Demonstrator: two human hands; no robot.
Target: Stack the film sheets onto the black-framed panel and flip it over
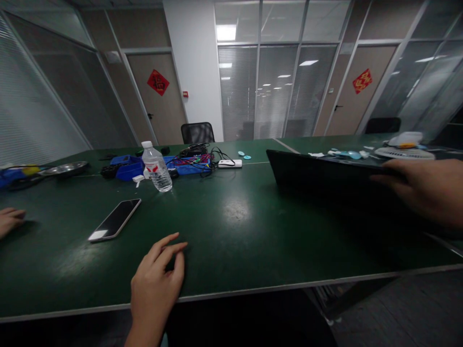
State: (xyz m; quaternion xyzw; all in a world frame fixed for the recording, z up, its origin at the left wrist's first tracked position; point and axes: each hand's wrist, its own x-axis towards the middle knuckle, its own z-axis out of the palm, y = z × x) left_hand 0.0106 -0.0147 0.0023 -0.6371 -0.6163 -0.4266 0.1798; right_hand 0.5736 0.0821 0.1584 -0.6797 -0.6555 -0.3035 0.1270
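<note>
My right hand (423, 185) grips the upper edge of a thin black panel that looks like a laptop (325, 178), with its fingers closed over the rim. The panel stands tilted on the right of the green table (235, 250), and its lower part is lost in dark shadow. My left hand (159, 270) rests near the table's front edge, holding nothing, its fingers loosely bent and a little apart. Beyond it to the left lies a smartphone (115, 220), screen up and dark. A capped clear water bottle (157, 168) stands behind the phone.
Another person's hand (10, 221) rests at the left edge. Blue trays (126, 168) with tangled wires, a white power strip (230, 164) and a metal dish (67, 168) sit farther back. A white round object (405, 152) lies behind the laptop. A black chair (197, 132) stands beyond.
</note>
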